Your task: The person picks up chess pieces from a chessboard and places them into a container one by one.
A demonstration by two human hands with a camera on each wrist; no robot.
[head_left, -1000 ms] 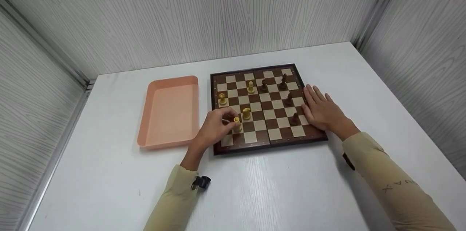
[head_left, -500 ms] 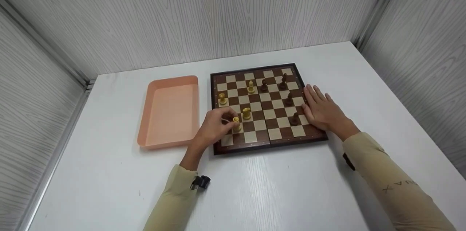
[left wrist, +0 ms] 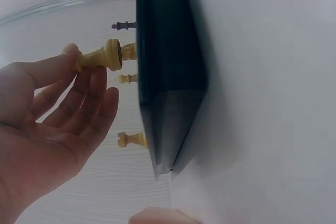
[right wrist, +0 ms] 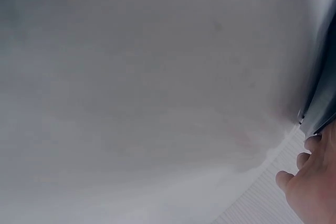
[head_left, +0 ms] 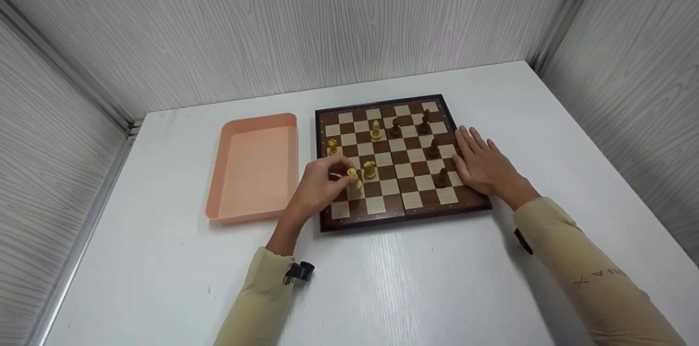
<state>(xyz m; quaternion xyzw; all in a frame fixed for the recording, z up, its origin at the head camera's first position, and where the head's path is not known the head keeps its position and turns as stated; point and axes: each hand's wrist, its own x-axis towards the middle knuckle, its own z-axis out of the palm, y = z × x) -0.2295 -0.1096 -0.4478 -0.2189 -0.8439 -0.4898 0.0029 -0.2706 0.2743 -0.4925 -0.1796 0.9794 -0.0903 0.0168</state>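
My left hand (head_left: 322, 188) pinches a light chess piece (head_left: 355, 178) between thumb and fingertips above the near-left part of the chessboard (head_left: 377, 220). In the left wrist view this chess piece (left wrist: 107, 56) is tilted, its base clear of the board, and its top is partly covered by the fingertips. Just right of it stands a light knight (head_left: 370, 169); behind the hand is a light rook (head_left: 333, 146). My right hand (head_left: 480, 166) rests with straight fingers along the board's right edge. The right wrist view catches only part of that hand (right wrist: 312, 187).
A light bishop (head_left: 375, 130) stands toward the back of the board. Several dark pieces, among them a tall one (head_left: 425, 123) and a nearer one (head_left: 442, 178), stand on the right half. A pink tray (head_left: 251, 171) lies left of the board on the white table (head_left: 371, 286).
The light chess piece has risen off its square and tipped slightly, with my left hand moving up a little along with it. My right hand has stayed in place.
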